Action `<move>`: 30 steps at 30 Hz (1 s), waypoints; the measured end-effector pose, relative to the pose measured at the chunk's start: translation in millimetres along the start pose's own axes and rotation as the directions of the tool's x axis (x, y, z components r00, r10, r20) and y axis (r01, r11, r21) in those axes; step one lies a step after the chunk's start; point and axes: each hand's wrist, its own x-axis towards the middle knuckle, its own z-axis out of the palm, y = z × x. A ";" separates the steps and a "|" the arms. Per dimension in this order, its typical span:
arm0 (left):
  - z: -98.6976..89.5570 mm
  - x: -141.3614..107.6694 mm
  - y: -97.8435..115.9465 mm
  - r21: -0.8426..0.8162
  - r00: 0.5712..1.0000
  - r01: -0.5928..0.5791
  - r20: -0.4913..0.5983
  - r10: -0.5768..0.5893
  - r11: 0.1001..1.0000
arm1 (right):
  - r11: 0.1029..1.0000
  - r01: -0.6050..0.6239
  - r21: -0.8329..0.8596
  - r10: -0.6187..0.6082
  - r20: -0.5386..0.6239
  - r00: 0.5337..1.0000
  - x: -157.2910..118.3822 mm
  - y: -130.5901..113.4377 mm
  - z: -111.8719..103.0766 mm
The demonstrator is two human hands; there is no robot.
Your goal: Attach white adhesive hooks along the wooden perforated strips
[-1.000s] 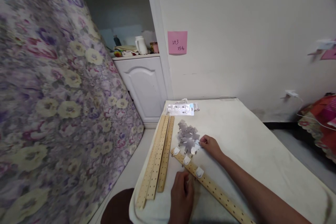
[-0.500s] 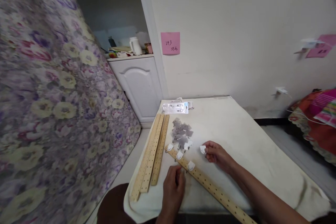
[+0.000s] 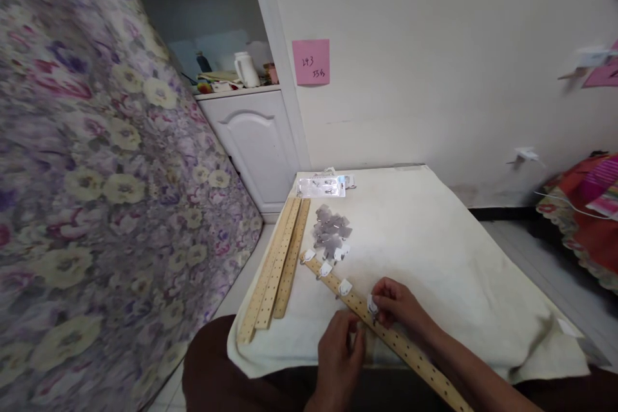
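Note:
A long wooden strip with rows of holes (image 3: 403,347) runs diagonally across the near part of the table. Three white tags, one of them a tag (image 3: 344,287) closest to my hands, are fixed along its far end with small metal pieces. My right hand (image 3: 396,304) pinches another white tag (image 3: 371,304) over the strip, its small metal part close to the holes. Curled at the strip's near edge is my left hand (image 3: 340,355), fingers closed; whether anything is in them is hidden. A pile of grey tags (image 3: 330,230) lies beyond, with white tags (image 3: 342,252) beside it.
More perforated wooden strips (image 3: 277,270) lie along the table's left side. A clear package (image 3: 321,187) sits at the far edge of the cloth-covered table (image 3: 434,238). A floral curtain (image 3: 120,206) hangs at left, and a white cabinet (image 3: 261,141) stands behind.
My right hand has brought its white tag down and nearer, from beside the strip to over it. My left hand has moved right along the strip's near edge. The view has tilted slightly.

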 end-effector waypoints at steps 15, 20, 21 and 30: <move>7.3 7.2 0.0 0.179 0.996 0.022 0.084 -0.038 0.984 | 0.990 0.046 -0.131 -0.040 0.046 0.998 3.2 4.6 -9.4; 8.2 6.6 -1.6 0.147 0.998 0.012 0.067 -0.022 0.989 | 0.977 0.074 -0.202 -0.067 0.038 0.997 3.9 5.3 -4.8; 8.4 6.4 -1.9 0.145 0.998 0.010 0.060 -0.019 0.989 | 0.966 0.091 -0.244 -0.086 0.031 0.996 4.0 5.3 -4.3; 7.5 6.2 -1.0 0.140 0.999 -0.013 0.045 0.006 0.990 | 0.874 0.230 -0.429 -0.164 0.184 0.969 3.0 -3.6 -15.1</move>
